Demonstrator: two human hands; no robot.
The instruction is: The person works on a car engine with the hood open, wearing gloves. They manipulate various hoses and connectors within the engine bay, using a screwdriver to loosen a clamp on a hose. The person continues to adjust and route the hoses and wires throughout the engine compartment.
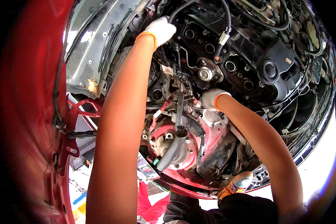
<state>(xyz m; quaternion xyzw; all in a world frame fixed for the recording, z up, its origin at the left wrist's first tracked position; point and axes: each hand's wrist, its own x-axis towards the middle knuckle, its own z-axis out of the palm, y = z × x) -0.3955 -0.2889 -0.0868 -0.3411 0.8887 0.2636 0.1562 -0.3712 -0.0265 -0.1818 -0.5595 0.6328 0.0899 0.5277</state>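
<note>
Both my hands wear white knit gloves with orange cuffs inside a car's engine bay. My left hand [161, 30] is up at the far side, its fingers closed round the end of a black hose [181, 9] that curves away to the right. Lower and nearer, my right hand [214, 98] reaches down beside the engine [246, 48]; its fingertips are hidden among the parts. Just above it sits a round silver metal part [206, 74] on a flange. Wiring and a thin metal pipe [187, 58] run between the two hands.
A grey curved tube [172, 154] lies over the red strut tower [192, 151]. The red bodywork [37, 112] rises at left. An orange shoe [235, 184] rests at the front edge. A black corrugated cable [228, 16] with a white connector [224, 38] hangs over the engine.
</note>
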